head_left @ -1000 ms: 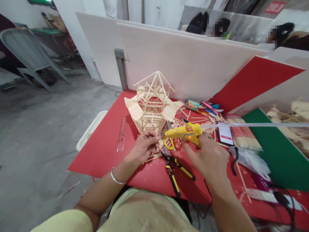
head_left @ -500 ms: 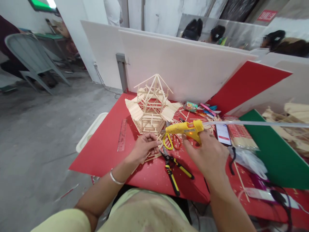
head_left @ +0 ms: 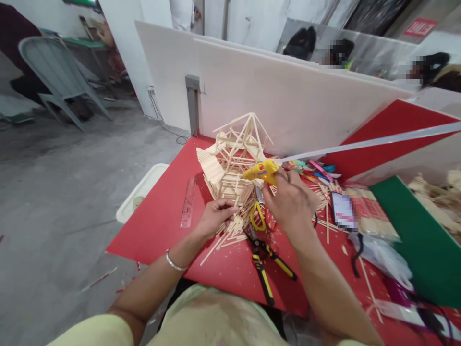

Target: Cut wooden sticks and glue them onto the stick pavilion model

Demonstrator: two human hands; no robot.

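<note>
My right hand [head_left: 293,199] is wrapped round the handle of a yellow hot glue gun [head_left: 262,171]. A long clear glue stick [head_left: 360,146] runs out of its back. The nozzle points left, in front of a model built of thin wooden sticks [head_left: 230,163], and the gun hides part of the model's right side. My left hand [head_left: 216,218] is closed in a pinch at the model's front, on what looks like a thin wooden stick [head_left: 236,191]. Loose sticks [head_left: 225,240] lie beneath that hand. Yellow-handled pliers [head_left: 264,269] and scissors with a yellow loop [head_left: 257,217] lie between my hands.
A clear ruler [head_left: 188,202] lies left on the red tabletop [head_left: 151,230]. To the right are a phone [head_left: 343,211], packed sticks [head_left: 376,214], a plastic bag [head_left: 383,252] and a green board [head_left: 418,240]. White panels [head_left: 270,91] stand behind. A chair [head_left: 57,72] stands far left.
The glue gun has risen and moved closer to the model, now in front of its right side. My left hand stays pinched near the model's base. The view has swung slightly left.
</note>
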